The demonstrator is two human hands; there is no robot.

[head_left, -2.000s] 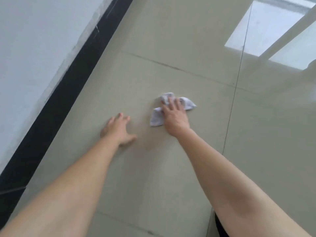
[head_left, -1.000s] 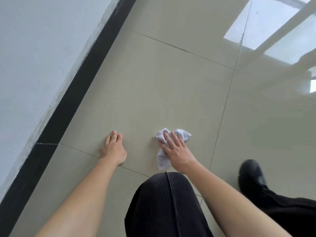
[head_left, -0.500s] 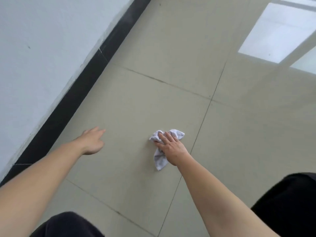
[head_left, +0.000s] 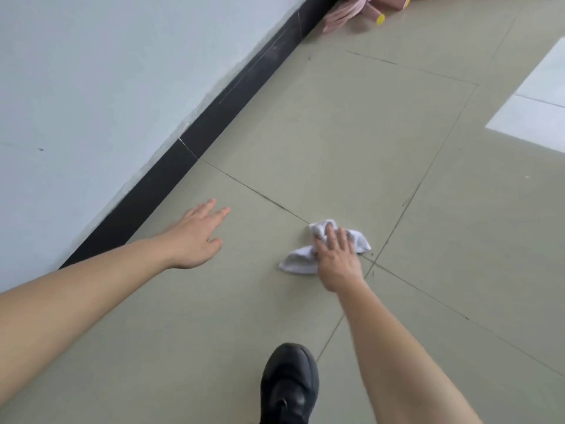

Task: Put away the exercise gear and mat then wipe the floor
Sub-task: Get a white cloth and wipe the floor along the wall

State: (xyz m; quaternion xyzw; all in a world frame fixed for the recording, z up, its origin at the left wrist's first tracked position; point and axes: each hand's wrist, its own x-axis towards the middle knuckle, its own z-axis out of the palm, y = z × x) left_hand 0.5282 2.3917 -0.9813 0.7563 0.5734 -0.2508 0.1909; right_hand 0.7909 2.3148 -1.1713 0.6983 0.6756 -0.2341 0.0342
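A crumpled white cloth (head_left: 298,260) lies on the beige tiled floor (head_left: 351,142), near where tile joints cross. My right hand (head_left: 336,258) presses flat on the cloth with its fingers straight, covering its middle. My left hand (head_left: 198,232) hovers just over the floor to the left, fingers spread and holding nothing. Pink exercise gear with a yellow end cap (head_left: 354,10) lies at the top of the view against the wall; only part of it shows.
A pale wall (head_left: 107,87) with a black skirting board (head_left: 214,130) runs along the left. My black shoe (head_left: 289,384) stands on the floor at the bottom. A bright patch of light (head_left: 538,117) falls on the tiles at the right.
The view has swung up and forward, bringing the pink gear into sight. My right hand has kept the cloth under it and slid it along the floor. My left hand has lifted off the tile.
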